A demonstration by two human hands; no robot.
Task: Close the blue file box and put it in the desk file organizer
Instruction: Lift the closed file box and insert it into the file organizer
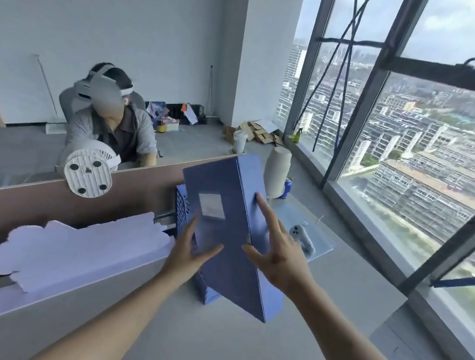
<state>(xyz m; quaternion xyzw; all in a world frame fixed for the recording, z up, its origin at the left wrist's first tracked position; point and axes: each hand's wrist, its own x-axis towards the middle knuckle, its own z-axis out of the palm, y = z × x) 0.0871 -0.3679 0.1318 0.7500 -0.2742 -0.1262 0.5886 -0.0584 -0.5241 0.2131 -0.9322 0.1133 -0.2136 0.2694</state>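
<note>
The blue file box [227, 184] is closed and leans tilted, its upper end away from me and a white label on its broad face. Its lower end sits over the blue mesh desk file organizer [182, 208], which shows behind it on the left and below it near the desk. My left hand [189, 251] lies flat against the box's broad face with fingers spread. My right hand [277, 248] presses on the narrow spine side, index finger stretched up along it. Whether the box's bottom rests inside the organizer is hidden.
A wooden partition [44, 201] runs across the desk, with a white fan [87, 173] on top and a person seated behind it. A white controller [303, 237] lies on a blue mat at right, near a blue can [287, 188] and a white cylinder [277, 170]. Windows stand at right.
</note>
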